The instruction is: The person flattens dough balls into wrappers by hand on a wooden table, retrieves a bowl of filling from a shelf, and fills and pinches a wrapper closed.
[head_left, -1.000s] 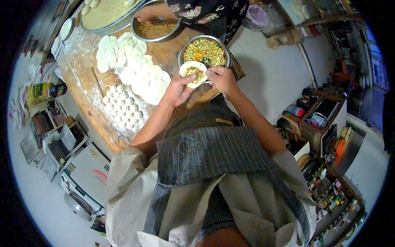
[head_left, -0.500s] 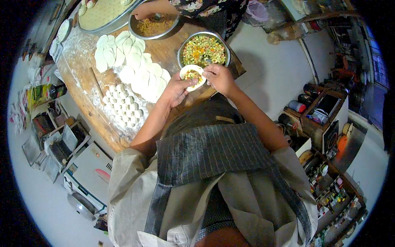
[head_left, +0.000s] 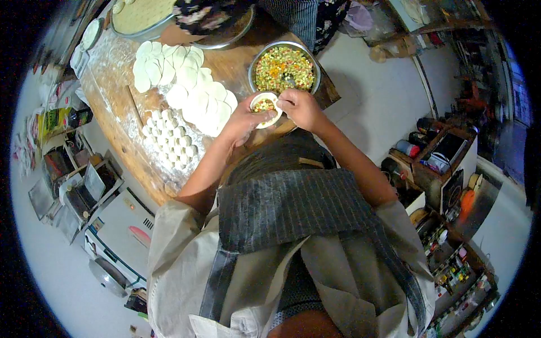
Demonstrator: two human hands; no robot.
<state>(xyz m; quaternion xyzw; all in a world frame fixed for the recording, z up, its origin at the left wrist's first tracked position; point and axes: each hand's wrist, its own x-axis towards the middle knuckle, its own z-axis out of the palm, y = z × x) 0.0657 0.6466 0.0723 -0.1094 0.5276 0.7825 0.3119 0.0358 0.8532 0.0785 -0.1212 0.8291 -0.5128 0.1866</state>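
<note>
A round dough wrapper (head_left: 273, 120) with chopped vegetable filling (head_left: 262, 105) in its middle is held between my two hands, just in front of a steel bowl (head_left: 252, 79) of the same colourful filling. My left hand (head_left: 245, 121) cradles the wrapper from the left, thumb laid over the filling. On the other side, my right hand (head_left: 301, 107) pinches the wrapper's right edge between thumb and fingers. To the left lie many overlapping flat wrappers (head_left: 211, 107) on the floured wooden table (head_left: 107, 73), and nearer me a cluster of small dough pieces (head_left: 170, 141).
A thin rolling pin (head_left: 134, 105) lies left of the dough pieces. At the far edge, another person's patterned sleeve (head_left: 205, 16) reaches over a second bowl (head_left: 232, 40), beside a large round tray (head_left: 141, 17). A cabinet (head_left: 451, 147) stands on the right.
The wrapper's edges have been drawn up more around the filling, making it look narrower. The other person's arm has moved left, from the second bowl towards the flat wrappers.
</note>
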